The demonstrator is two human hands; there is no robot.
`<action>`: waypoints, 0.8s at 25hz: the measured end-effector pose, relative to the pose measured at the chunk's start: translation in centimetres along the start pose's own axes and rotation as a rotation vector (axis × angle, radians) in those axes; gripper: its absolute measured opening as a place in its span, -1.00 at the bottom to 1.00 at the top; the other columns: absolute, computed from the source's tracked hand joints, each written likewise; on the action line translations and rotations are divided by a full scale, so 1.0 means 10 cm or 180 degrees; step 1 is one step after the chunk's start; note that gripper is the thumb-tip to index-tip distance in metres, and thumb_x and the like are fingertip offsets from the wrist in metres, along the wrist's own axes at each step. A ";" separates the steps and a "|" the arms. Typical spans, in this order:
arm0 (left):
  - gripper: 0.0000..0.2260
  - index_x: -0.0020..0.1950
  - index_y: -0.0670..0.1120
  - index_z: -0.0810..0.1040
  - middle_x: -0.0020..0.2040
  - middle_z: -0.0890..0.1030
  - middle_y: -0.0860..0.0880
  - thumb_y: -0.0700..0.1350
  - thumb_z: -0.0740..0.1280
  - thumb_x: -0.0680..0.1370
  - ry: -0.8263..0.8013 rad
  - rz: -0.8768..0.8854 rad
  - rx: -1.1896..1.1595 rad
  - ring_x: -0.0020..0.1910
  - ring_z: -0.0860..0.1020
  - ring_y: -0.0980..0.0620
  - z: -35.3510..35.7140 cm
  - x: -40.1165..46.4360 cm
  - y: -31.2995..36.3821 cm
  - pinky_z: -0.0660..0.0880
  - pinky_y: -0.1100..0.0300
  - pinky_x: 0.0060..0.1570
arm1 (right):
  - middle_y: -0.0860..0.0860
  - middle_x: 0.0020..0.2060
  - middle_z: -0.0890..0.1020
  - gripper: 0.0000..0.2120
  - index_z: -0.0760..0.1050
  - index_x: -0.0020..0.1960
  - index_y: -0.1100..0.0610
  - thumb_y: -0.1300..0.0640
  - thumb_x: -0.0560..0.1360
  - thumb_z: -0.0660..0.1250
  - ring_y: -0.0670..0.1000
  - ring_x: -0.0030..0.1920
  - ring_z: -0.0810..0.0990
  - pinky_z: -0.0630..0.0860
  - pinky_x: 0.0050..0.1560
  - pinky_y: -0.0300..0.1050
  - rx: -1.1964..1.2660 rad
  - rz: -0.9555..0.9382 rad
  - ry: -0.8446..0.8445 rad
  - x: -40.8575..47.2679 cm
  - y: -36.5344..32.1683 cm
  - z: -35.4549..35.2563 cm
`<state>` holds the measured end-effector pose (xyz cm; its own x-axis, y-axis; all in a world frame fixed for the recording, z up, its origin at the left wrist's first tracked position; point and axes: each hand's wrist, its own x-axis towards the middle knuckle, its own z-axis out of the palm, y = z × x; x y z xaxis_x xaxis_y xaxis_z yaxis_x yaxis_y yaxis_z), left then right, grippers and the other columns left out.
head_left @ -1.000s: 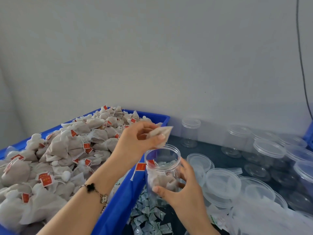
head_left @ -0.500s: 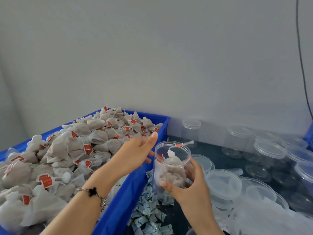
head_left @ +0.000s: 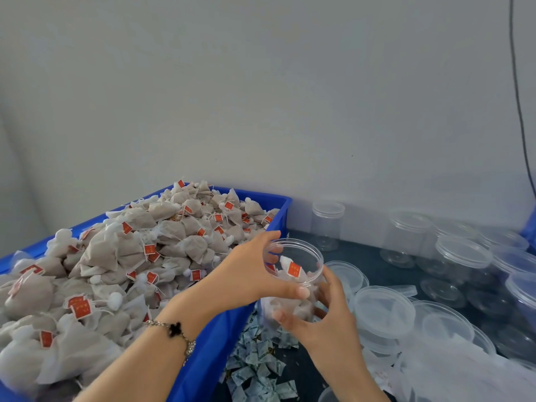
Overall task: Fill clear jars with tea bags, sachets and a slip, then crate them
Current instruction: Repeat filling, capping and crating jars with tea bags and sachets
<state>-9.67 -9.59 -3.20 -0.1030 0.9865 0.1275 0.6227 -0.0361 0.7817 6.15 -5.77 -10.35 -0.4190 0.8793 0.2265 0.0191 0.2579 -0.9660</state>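
Observation:
A clear jar (head_left: 301, 258) holding a few tea bags, one with a red tag (head_left: 294, 269), is tilted toward me beside the blue bin. My left hand (head_left: 249, 274) grips the jar near its rim, thumb across the front. From below and the right, my right hand (head_left: 322, 317) wraps round the jar's lower body. A heap of beige tea bags (head_left: 139, 256) with red tags fills the blue bin (head_left: 211, 343) at left. Small white-green sachets (head_left: 255, 369) lie scattered on the dark table under the jar.
Several empty clear jars (head_left: 327, 221) stand along the wall at right, and clear lids (head_left: 383, 311) lie stacked to the right of my hands. Crumpled clear plastic (head_left: 452, 372) lies at bottom right. A black cable (head_left: 519, 111) hangs down the wall.
My left hand dropped a tea bag into the jar, drew back, then came onto the jar's rim. The jar now tilts toward me in both hands.

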 end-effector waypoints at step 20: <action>0.00 0.47 0.12 0.26 0.29 0.49 0.19 0.32 0.55 0.11 0.0478 0.0040 0.0384 0.11 0.48 0.30 0.00 0.05 -0.11 0.46 0.32 0.10 | 0.03 0.04 0.55 -0.88 0.51 -0.02 0.09 0.13 0.50 0.23 0.04 0.09 0.53 0.43 -0.02 -0.15 -0.3201 0.0068 -0.0781 -0.01 0.35 0.09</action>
<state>-10.44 -9.09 -3.99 -0.2036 0.9508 0.2333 0.7120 -0.0198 0.7019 5.42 -5.31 -13.83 -0.5810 0.8109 0.0700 0.7310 0.5577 -0.3932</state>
